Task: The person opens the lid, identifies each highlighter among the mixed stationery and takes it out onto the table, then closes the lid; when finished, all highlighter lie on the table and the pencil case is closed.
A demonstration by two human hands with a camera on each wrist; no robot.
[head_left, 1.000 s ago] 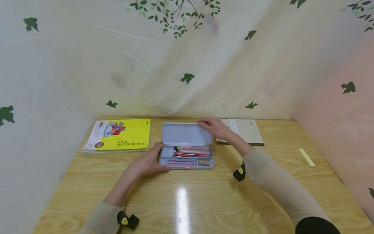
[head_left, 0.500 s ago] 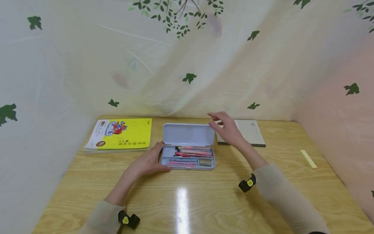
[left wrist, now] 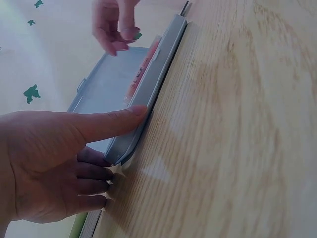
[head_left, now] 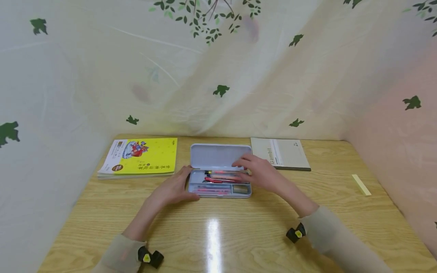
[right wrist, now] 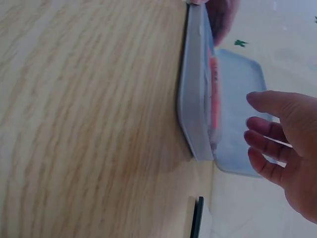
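A light blue pencil case lies with its lid folded back on the wooden table. Several pens and a small grey-brown block, perhaps an eraser, are in its compartments. My left hand holds the case's left end; in the left wrist view the thumb lies on the front wall, the other fingers behind the corner. Above the case's right part hovers my right hand, fingers loosely bent with nothing between them, as the right wrist view shows. It hides the pens' right ends in the head view.
A stack of books with a yellow cover lies to the left of the case. A grey notebook marked "Gambit" is at the back right. Farther right is a pale yellow strip. A leaf-patterned curtain closes off the back.
My right hand has let go of the lid's upper right corner, lifted off to the right, then come down over the case. The lid stays folded back, and my left hand has stayed in place.
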